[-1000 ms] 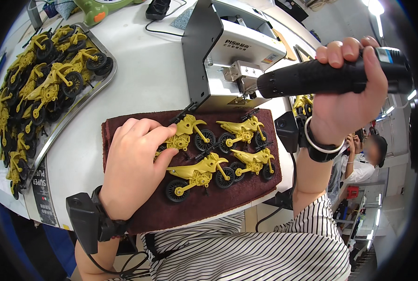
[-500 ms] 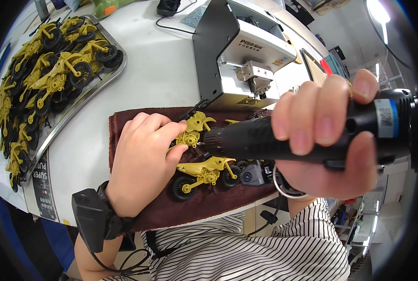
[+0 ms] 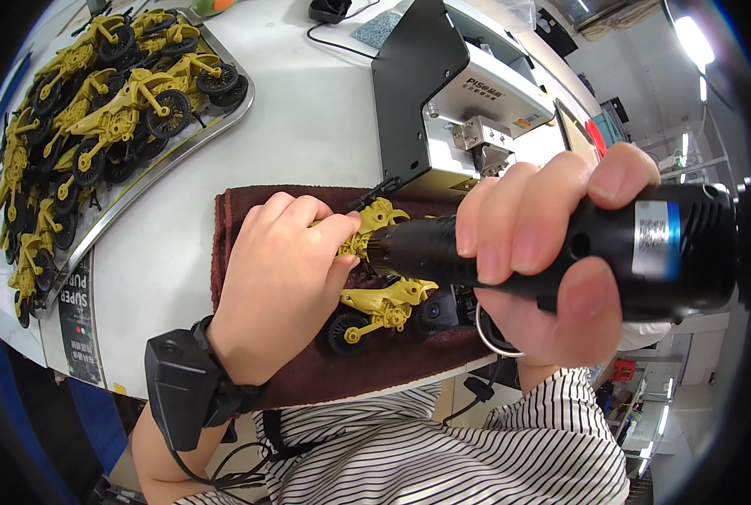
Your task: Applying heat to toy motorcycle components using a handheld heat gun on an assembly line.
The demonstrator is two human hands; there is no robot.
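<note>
My left hand [image 3: 279, 282] pinches a yellow toy motorcycle body [image 3: 381, 212] between thumb and fingers, pressing it against a dark brown towel [image 3: 249, 199]. A black electric screwdriver [image 3: 430, 250] is gripped in my right hand [image 3: 535, 244], its body lying nearly level across the view. The screwdriver's nose meets the side of the held toy; its bit cannot be seen. Just nearer to me, a second yellow toy motorcycle [image 3: 388, 305] with black wheels rests on the towel, partly covered by my left thumb and the tool.
A metal tray [image 3: 239, 126] heaped with yellow and black toy motorcycles [image 3: 106, 118] stands at the left. Behind the towel is a silver and black bench machine [image 3: 493, 93]. A black device [image 3: 178, 379] with a cable is strapped to my left wrist.
The screwdriver has come in closer, so its nose now reaches the held toy and the bit is hidden. My left hand keeps its pinch. The whole view has shifted slightly.
</note>
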